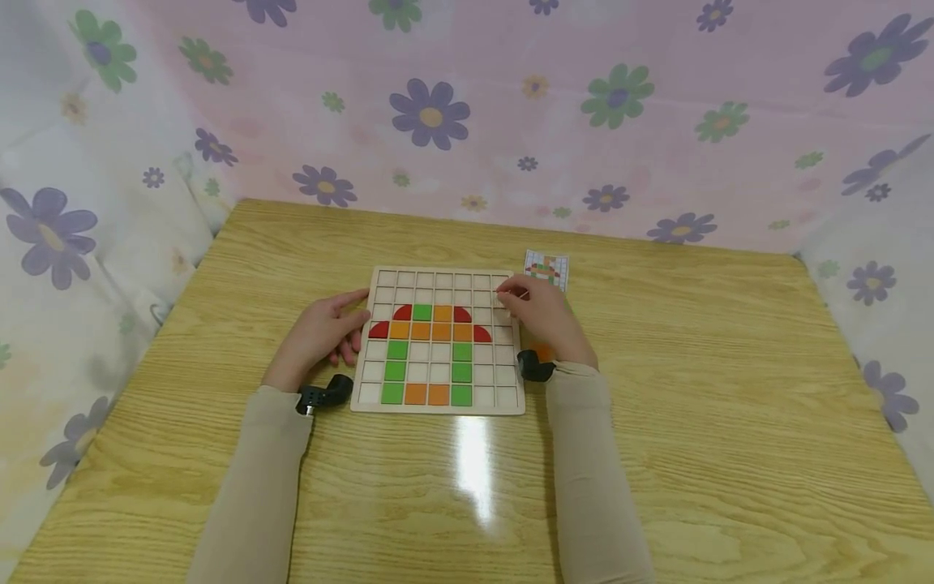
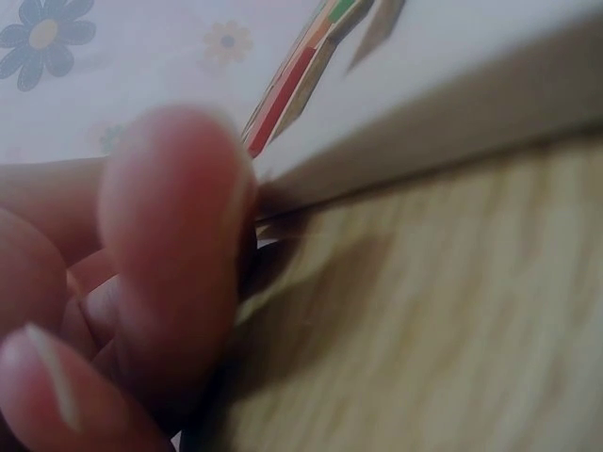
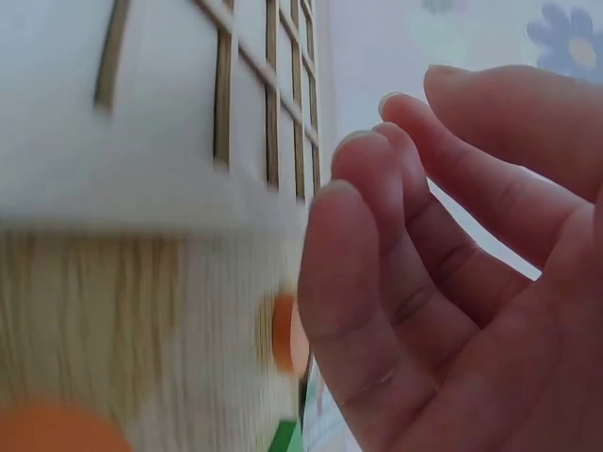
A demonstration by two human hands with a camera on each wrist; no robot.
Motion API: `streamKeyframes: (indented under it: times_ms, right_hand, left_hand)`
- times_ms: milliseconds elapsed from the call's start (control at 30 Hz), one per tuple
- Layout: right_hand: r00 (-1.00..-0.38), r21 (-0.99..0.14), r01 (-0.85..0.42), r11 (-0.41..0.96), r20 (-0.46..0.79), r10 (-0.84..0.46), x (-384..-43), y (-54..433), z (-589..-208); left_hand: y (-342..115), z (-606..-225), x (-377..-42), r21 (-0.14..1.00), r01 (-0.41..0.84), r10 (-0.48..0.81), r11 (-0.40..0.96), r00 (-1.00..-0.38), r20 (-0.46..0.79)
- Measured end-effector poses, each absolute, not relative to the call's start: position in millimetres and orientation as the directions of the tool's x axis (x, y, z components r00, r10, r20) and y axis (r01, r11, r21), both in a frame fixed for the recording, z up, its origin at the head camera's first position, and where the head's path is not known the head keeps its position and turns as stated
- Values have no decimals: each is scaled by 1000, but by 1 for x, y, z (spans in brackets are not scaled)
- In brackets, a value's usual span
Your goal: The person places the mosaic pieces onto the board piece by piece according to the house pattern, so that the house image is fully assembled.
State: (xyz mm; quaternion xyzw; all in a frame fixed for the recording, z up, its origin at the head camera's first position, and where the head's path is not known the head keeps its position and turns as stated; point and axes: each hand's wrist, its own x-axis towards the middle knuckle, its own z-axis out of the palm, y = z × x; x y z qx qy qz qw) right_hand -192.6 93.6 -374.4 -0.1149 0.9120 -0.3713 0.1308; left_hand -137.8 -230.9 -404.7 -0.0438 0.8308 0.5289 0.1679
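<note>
A wooden grid board [image 1: 438,410] lies flat on the table. In its squares sit green tiles [image 1: 462,371], orange tiles [image 1: 441,332] and red curved pieces [image 1: 481,333]. My left hand [image 1: 321,332] rests beside the board's left edge, thumb touching it. Close up, the left wrist view shows the left thumb [image 2: 174,226] against that edge. Over the upper right squares is my right hand [image 1: 540,312], fingers bent gently. From the right wrist, the right hand [image 3: 452,254] has thumb and fingertips apart, with no piece visible between them.
Behind the right hand lies a small printed card [image 1: 547,264] with a coloured pattern. Loose orange pieces [image 3: 292,334] and a green piece [image 3: 286,437] are on the table right of the board, partly hidden by the right arm. A flowered cloth [image 1: 481,162] hangs behind the table.
</note>
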Motion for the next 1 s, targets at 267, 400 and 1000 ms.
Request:
streamKeyframes:
  times_ms: [267,400,1000]
  right_hand:
    - [-944,-711,-42,702,-202,-262,-193,116,-374]
    - [-947,-728,12,686,-228,-225,-193,130,-376]
    - [-953,-688,122,715,-282,-108,-194,162,-385]
  left_hand:
    - [-231,-405,-137,861,-260,102,436,-937,-335]
    - [-231,-406,-137,864,-256,100,433,-939,-328]
    - [-231,-409,-139,854,-252,95,454,-940,-328]
